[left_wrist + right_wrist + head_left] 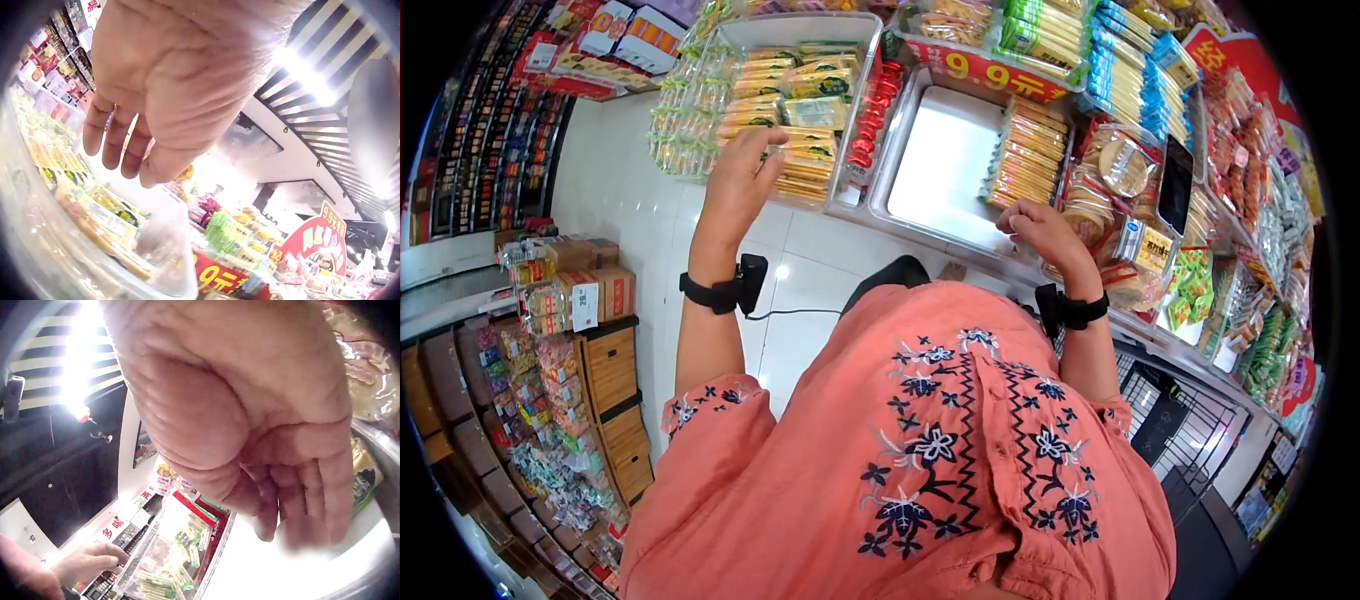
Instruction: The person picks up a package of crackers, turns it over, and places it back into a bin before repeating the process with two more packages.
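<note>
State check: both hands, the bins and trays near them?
left hand, empty, fingers loosely bent over yellow packets
right hand, empty, fingers loosely curled
clear bin, filled with yellow packets
metal tray, mostly bare, one row of packs at its side

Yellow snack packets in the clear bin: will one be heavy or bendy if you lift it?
Probably light: the yellow snack packets look thin and flat. Likely fairly stiff, since they lie in neat, even stacks. They look shiny, so one may feel a bit slippery.

Two hands (738, 185) (1042, 232), two wrist straps (712, 293) (1078, 309), two display bins (800, 30) (940, 160)
</note>
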Motion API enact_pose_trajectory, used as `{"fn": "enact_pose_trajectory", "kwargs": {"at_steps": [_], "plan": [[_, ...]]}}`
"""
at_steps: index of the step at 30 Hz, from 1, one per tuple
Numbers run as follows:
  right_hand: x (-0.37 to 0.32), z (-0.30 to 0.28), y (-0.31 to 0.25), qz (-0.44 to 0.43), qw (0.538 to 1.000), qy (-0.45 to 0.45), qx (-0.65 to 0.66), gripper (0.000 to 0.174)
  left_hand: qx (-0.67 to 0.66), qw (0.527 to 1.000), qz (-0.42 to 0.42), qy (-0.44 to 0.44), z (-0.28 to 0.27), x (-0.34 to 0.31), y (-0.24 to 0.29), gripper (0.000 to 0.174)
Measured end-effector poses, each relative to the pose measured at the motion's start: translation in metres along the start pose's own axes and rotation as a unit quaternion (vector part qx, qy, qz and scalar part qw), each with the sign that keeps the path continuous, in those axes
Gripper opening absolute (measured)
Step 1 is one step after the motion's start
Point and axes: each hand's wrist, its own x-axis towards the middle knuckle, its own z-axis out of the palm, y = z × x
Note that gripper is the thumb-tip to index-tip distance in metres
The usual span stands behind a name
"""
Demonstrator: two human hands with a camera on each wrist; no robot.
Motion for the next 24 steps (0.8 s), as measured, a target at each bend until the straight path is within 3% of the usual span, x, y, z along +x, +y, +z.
{"fn": "enact_pose_trajectory", "kwargs": {"at_steps": [2, 8, 13, 20, 24], "plan": [[-0.002, 0.004, -0.008, -0.007, 1.0, 0.007, 0.004, 0.021, 0.028, 0.997, 0.065, -0.029, -0.001, -0.001, -0.019, 0.031], [-0.011, 0.022, -0.037, -0.034, 0.998, 0.042, 0.035, 0.021, -0.069, 0.981, -0.042, -0.178, 0.009, -0.003, -0.051, 0.037], [-0.014, 0.047, -0.058, -0.052, 0.996, 0.049, 0.052, 0.021, -0.078, 0.974, -0.038, -0.209, 0.013, 0.005, -0.071, 0.035], [-0.018, 0.074, -0.083, -0.04, 0.996, 0.07, 0.031, 0.022, -0.142, 0.977, -0.048, -0.15, 0.009, 0.016, -0.082, 0.029], [-0.017, 0.086, -0.094, -0.062, 0.994, 0.078, 0.054, 0.024, -0.256, 0.959, -0.076, -0.096, -0.014, 0.019, -0.077, 0.03]]}}
